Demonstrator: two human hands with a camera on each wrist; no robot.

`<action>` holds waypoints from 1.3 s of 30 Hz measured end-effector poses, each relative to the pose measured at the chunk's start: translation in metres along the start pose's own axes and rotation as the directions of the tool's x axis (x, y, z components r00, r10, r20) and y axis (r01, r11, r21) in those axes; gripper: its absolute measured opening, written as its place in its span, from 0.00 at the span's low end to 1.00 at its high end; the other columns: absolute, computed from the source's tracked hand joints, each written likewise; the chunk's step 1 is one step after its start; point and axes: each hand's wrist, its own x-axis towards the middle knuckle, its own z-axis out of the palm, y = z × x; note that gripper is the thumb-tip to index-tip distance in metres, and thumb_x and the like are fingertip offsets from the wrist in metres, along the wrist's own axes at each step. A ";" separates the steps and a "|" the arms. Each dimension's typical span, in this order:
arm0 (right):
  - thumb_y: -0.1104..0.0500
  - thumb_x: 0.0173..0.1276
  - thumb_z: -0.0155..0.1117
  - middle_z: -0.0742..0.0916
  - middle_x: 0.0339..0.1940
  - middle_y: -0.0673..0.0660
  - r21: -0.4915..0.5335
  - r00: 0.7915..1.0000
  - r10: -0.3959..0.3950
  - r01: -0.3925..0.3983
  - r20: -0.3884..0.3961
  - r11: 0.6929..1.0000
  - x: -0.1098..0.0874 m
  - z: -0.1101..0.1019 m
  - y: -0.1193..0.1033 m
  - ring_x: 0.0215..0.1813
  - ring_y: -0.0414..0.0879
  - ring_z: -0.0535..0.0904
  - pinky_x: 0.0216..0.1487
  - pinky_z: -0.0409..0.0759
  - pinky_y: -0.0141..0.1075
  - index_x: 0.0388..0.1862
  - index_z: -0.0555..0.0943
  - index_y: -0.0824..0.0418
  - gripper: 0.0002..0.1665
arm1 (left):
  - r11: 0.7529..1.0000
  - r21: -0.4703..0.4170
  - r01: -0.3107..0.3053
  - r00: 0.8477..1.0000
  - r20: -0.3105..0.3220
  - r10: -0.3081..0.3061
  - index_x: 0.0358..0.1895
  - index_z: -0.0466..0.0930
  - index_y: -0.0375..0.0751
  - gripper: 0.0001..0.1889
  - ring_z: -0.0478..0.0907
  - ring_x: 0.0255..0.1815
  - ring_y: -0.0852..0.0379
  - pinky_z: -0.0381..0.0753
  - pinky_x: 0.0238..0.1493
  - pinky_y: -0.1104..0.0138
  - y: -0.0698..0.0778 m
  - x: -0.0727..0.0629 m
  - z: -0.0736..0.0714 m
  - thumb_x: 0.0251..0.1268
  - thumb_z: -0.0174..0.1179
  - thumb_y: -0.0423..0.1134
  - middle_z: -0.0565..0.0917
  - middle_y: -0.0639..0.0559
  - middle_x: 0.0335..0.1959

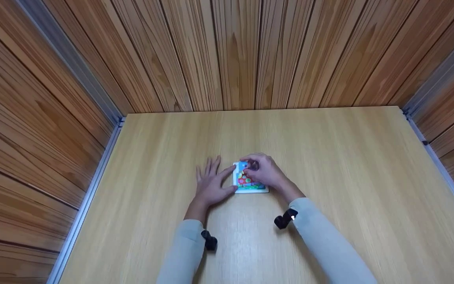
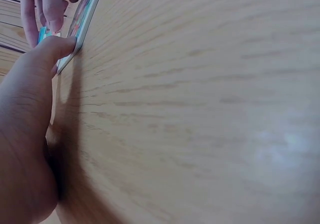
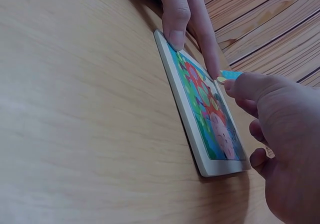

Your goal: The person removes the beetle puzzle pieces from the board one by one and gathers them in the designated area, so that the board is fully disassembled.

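A small picture puzzle in a white frame point(image 1: 252, 191) lies flat on the table. Its picture point(image 3: 205, 96) has red, green, blue and pink parts. My left hand point(image 1: 212, 187) is spread on the table at the left, thumb and index finger touching the frame's left side. Over the puzzle's upper right part, my right hand point(image 1: 265, 172) pinches a light-blue puzzle piece point(image 3: 231, 74) between thumb and fingers. That piece is mostly covered by the hand. In the left wrist view, the left thumb point(image 2: 62, 45) lies against the frame's edge.
The wooden table point(image 1: 164, 157) extends around the puzzle on all sides. Plank walls point(image 1: 235, 55) stand behind and at both sides, with metal rails point(image 1: 89, 185) along the table's side edges. A small black camera point(image 1: 210, 240) is on each wrist.
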 end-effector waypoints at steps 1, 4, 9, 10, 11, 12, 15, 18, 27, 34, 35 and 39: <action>0.64 0.78 0.74 0.90 0.49 0.58 -0.003 1.000 0.000 0.000 -0.004 1.000 0.000 -0.001 0.000 0.49 0.44 0.81 0.51 0.77 0.31 0.69 0.89 0.60 0.22 | 1.000 0.000 0.003 1.000 0.002 -0.003 0.85 0.73 0.67 0.42 0.35 0.99 0.30 0.22 0.89 0.24 0.000 0.000 0.000 0.67 0.62 0.69 0.50 0.42 0.97; 0.64 0.78 0.74 0.90 0.49 0.59 -0.012 1.000 0.012 -0.012 -0.012 1.000 0.000 -0.003 0.000 0.50 0.45 0.81 0.53 0.77 0.32 0.69 0.89 0.60 0.22 | 1.000 -0.004 0.006 1.000 0.002 -0.006 0.85 0.73 0.67 0.42 0.35 0.99 0.30 0.22 0.90 0.24 0.002 -0.001 -0.001 0.67 0.62 0.69 0.50 0.42 0.97; 0.63 0.79 0.75 0.90 0.50 0.59 -0.001 0.999 0.038 -0.038 -0.012 0.999 -0.001 -0.010 0.001 0.52 0.48 0.82 0.55 0.77 0.35 0.70 0.89 0.59 0.23 | 1.000 -0.005 0.002 1.000 -0.008 -0.003 0.85 0.74 0.64 0.41 0.37 0.98 0.29 0.24 0.90 0.23 0.006 -0.004 -0.004 0.68 0.63 0.67 0.52 0.40 0.97; 0.63 0.79 0.75 0.91 0.50 0.59 0.004 0.999 0.038 -0.038 -0.010 0.999 -0.002 -0.011 0.002 0.52 0.48 0.82 0.55 0.77 0.35 0.70 0.89 0.59 0.23 | 1.000 -0.004 0.001 1.000 -0.010 -0.002 0.85 0.74 0.64 0.41 0.38 0.98 0.28 0.24 0.90 0.23 0.007 -0.004 -0.004 0.68 0.64 0.67 0.52 0.40 0.97; 0.63 0.79 0.75 0.91 0.51 0.60 0.009 0.999 0.039 -0.039 -0.009 0.999 -0.002 -0.013 0.003 0.52 0.48 0.82 0.54 0.77 0.35 0.70 0.89 0.59 0.23 | 1.000 -0.003 0.002 1.000 -0.010 -0.002 0.85 0.74 0.64 0.41 0.38 0.98 0.28 0.24 0.90 0.23 0.007 -0.005 -0.004 0.69 0.64 0.66 0.52 0.40 0.97; 0.63 0.79 0.75 0.91 0.51 0.60 0.017 0.999 0.039 -0.039 -0.008 0.999 -0.002 -0.015 0.003 0.51 0.48 0.81 0.54 0.77 0.34 0.70 0.88 0.60 0.23 | 1.000 -0.003 -0.001 1.000 -0.012 0.001 0.84 0.75 0.64 0.40 0.38 0.98 0.28 0.24 0.89 0.23 0.008 -0.005 -0.004 0.69 0.64 0.66 0.52 0.39 0.97; 0.62 0.79 0.74 0.90 0.51 0.61 0.042 0.999 0.051 -0.051 -0.005 0.998 -0.002 -0.021 0.006 0.49 0.47 0.80 0.51 0.76 0.32 0.71 0.88 0.60 0.23 | 1.000 -0.001 0.006 1.000 -0.005 -0.006 0.85 0.73 0.67 0.41 0.37 0.98 0.29 0.22 0.90 0.24 0.006 -0.004 -0.003 0.68 0.63 0.68 0.51 0.41 0.97; 0.61 0.80 0.74 0.90 0.51 0.60 0.071 0.998 0.069 -0.068 -0.010 0.995 -0.002 -0.028 0.008 0.47 0.46 0.78 0.48 0.76 0.30 0.71 0.88 0.59 0.23 | 1.000 0.001 0.016 1.000 0.005 -0.016 0.85 0.72 0.69 0.41 0.35 0.99 0.31 0.21 0.90 0.26 0.004 -0.003 -0.001 0.68 0.63 0.69 0.49 0.43 0.98; 0.60 0.80 0.75 0.89 0.47 0.56 0.125 0.995 0.096 -0.091 -0.036 0.988 -0.002 -0.048 0.012 0.41 0.47 0.75 0.37 0.71 0.28 0.70 0.89 0.59 0.22 | 1.000 0.007 0.018 1.000 0.007 -0.018 0.85 0.73 0.67 0.41 0.35 0.99 0.30 0.24 0.89 0.23 0.004 -0.001 -0.002 0.68 0.64 0.68 0.50 0.42 0.97; 0.59 0.80 0.75 0.88 0.48 0.57 0.110 0.992 0.121 -0.116 -0.041 0.987 -0.005 -0.065 0.018 0.44 0.46 0.75 0.39 0.71 0.29 0.72 0.88 0.59 0.23 | 1.000 0.011 0.015 1.000 0.002 -0.016 0.85 0.73 0.68 0.41 0.36 0.99 0.30 0.24 0.89 0.23 0.003 0.000 -0.001 0.69 0.64 0.68 0.50 0.43 0.98; 0.59 0.80 0.75 0.88 0.48 0.57 0.106 0.992 0.122 -0.117 -0.041 0.987 -0.006 -0.068 0.019 0.44 0.46 0.75 0.39 0.71 0.29 0.72 0.88 0.59 0.24 | 1.000 0.015 0.017 1.000 0.004 -0.017 0.85 0.72 0.69 0.41 0.35 0.99 0.30 0.24 0.90 0.23 0.003 0.000 -0.001 0.69 0.64 0.68 0.50 0.43 0.98; 0.60 0.80 0.74 0.88 0.48 0.56 0.090 0.991 0.128 -0.124 -0.042 0.988 -0.007 -0.078 0.022 0.43 0.46 0.76 0.37 0.72 0.28 0.72 0.88 0.60 0.24 | 0.999 0.024 0.021 1.000 0.007 -0.021 0.86 0.71 0.69 0.41 0.34 0.99 0.31 0.23 0.90 0.23 0.002 -0.001 0.000 0.70 0.62 0.69 0.49 0.44 0.98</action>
